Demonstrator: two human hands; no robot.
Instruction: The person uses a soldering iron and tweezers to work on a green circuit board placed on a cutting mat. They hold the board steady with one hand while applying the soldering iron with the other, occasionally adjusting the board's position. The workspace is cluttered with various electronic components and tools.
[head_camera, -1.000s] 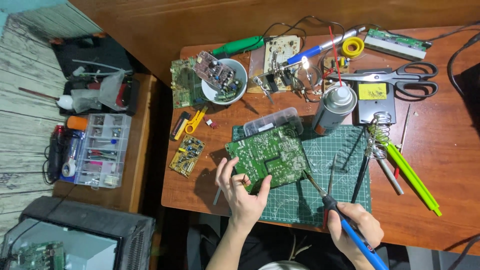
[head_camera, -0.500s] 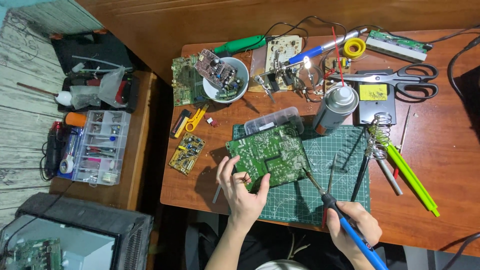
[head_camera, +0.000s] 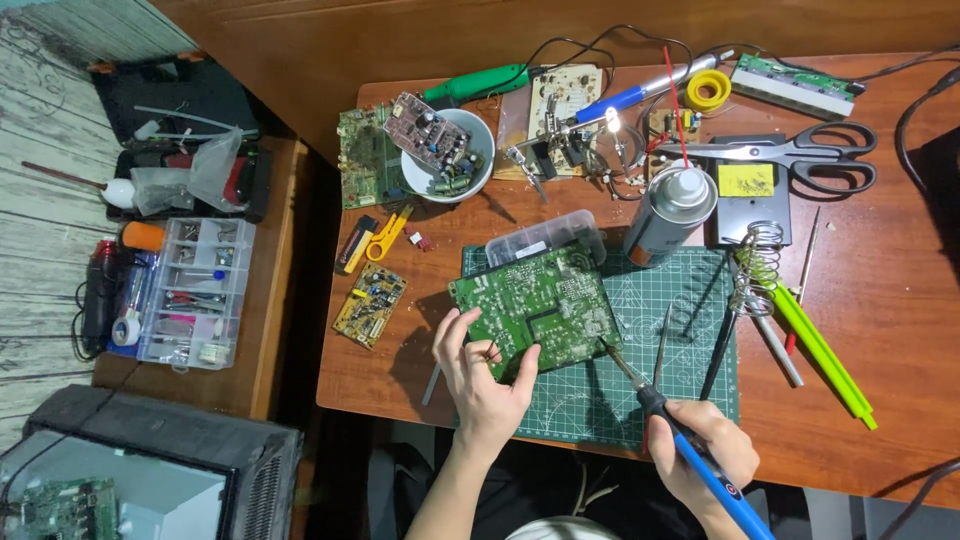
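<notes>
Both hands grip: left hand (head_camera: 487, 385) clamps the green circuit board (head_camera: 535, 308), right hand (head_camera: 702, 457) wraps the soldering iron (head_camera: 672, 425).

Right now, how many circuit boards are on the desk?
At least 6: green board under the left hand; small yellow board left of it; one on the white bowl; green one beside the bowl; beige one; a strip top right. More may be hidden.

Both forearms reach up from the bottom edge. The left hand (head_camera: 487, 378) lies palm down, fingers spread and curled, thumb stretched out to the right. The right hand (head_camera: 700, 455) is closed in a pen-like grip, knuckles up.
</notes>
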